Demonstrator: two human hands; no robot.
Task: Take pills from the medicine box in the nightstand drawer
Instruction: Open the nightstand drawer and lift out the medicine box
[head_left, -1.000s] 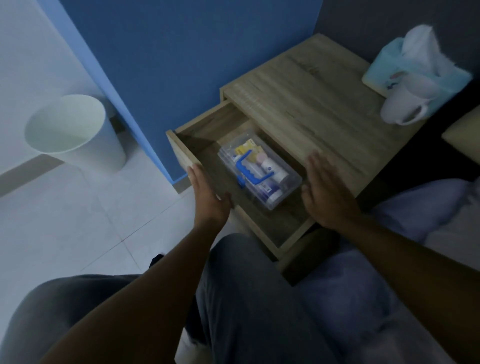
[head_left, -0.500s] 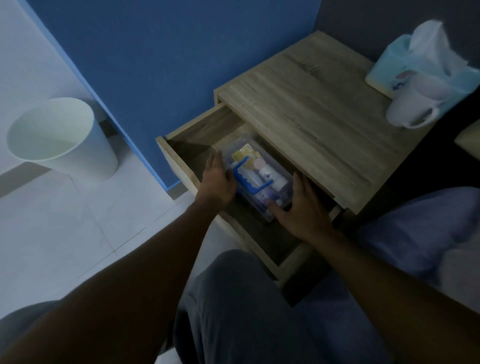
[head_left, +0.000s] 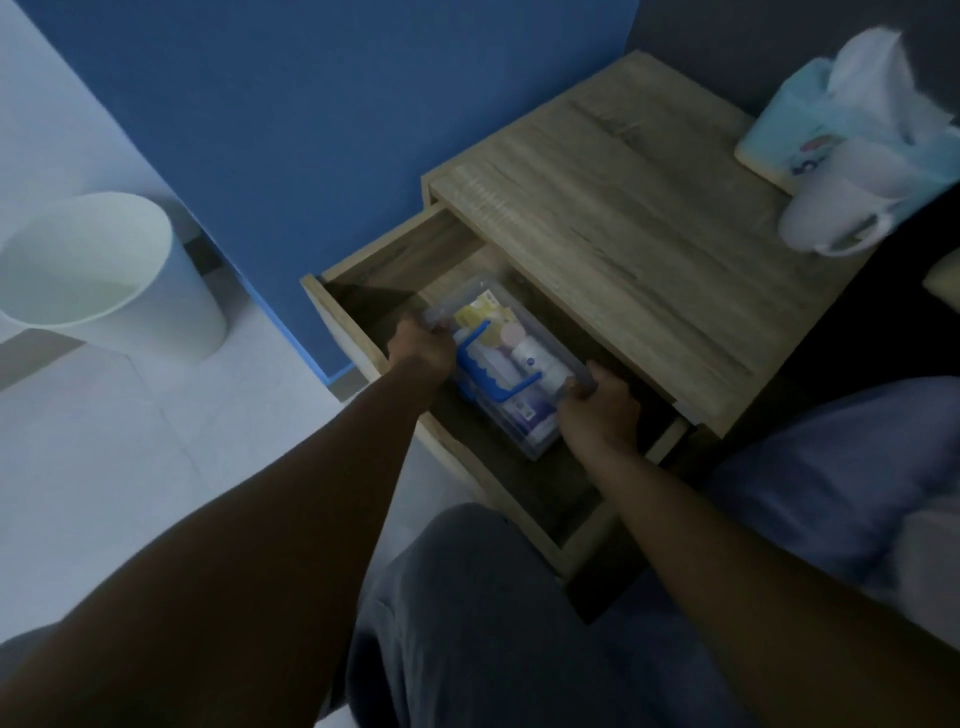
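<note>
the room is sitting in dim, bluish light. a deep blue wall is running behind the wooden nightstand, meeting a darker grey wall at the corner. pale floor tiles are spreading out to the left, where a white wastebasket is standing (apparently empty). a tissue box and a white mug are resting on the nightstand's far right corner. bluish bedding is lying at the right.

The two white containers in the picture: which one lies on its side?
The mug on the nightstand, beside the tissue pack, lies on its side with its handle showing. The waste bin stands upright on the floor.
</note>
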